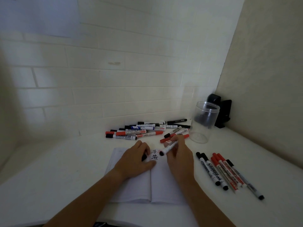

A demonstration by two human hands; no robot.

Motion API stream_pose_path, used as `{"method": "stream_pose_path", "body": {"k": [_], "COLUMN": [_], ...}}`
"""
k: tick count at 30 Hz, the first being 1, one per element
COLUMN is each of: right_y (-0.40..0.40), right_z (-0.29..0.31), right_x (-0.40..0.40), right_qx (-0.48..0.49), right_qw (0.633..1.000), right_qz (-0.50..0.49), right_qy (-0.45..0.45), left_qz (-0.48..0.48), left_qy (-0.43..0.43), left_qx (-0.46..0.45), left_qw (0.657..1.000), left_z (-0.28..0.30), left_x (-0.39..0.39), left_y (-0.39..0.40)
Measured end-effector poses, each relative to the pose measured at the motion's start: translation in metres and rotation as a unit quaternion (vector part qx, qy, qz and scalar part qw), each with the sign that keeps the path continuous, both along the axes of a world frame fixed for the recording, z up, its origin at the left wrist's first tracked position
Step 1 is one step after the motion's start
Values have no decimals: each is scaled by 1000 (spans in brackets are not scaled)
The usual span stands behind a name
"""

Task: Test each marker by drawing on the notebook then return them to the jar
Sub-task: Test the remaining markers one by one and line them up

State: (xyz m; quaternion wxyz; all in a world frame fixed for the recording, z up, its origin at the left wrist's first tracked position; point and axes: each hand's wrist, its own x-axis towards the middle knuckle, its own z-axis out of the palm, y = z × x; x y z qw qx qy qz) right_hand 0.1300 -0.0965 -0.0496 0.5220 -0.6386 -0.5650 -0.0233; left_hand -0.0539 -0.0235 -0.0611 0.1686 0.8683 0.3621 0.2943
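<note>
Two bare forearms are showing in the head view, both uncovered from the lower frame edge to the wrists, with no sleeve, watch, band or ring to be seen. The left hand (136, 158) and the right hand (179, 158) are wearing no gloves. The fingers are looking slim, and the nails are too small and blurred to be telling anything about them

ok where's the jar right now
In the head view the clear jar stands upright at the back right of the table, just right of the marker pile, in front of a black object in the corner.
</note>
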Motion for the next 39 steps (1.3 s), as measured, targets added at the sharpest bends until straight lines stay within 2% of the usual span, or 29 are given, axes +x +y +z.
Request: {"method": "stream_pose_path", "body": {"k": [5,12,15,22,31,39], "right_y": [-5,-6,-9,-15,-16,-13], "right_z": [11,12,9,12,12,10], "right_x": [-2,-1,1,2,3,1], "right_qx": [36,-77,-98,-102,-137,-149], "right_qw": [997,982,979,979,975,978], "right_qz": [40,81,83,62,18,21], "right_qy": [56,155,158,167,176,147], "left_qz": [9,21,42,21,23,23], "left_qy": [13,68,120,193,191,191], "left_qx": [-7,0,53,-20,-44,-46], "left_qw": [1000,998,990,981,980,980], "left_z": [-1,-2,-4,2,4,4], "left_x": [1,1,1,4,4,3], "left_y": [3,4,4,0,-1,0]}}
